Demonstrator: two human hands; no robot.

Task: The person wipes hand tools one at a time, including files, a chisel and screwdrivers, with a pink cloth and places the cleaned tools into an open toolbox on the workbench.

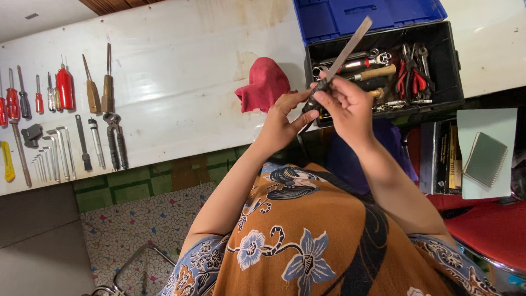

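Observation:
Both my hands hold a flat metal file point(347, 50) with a dark handle, its blade slanting up to the right over the open toolbox point(452, 66). My right hand point(346, 104) is wrapped round the handle. My left hand point(283, 119) pinches the handle's lower end from the left. A red cloth point(265, 84) lies on the white table point(181, 71) just left of my hands.
The black toolbox with a blue lid point(367, 16) holds red-handled pliers point(411, 79), wrenches and a wooden handle. Screwdrivers point(64, 87), hex keys point(55, 156) and pincers point(115, 140) lie in rows at the table's left. A spiral notebook point(485, 159) rests at the right.

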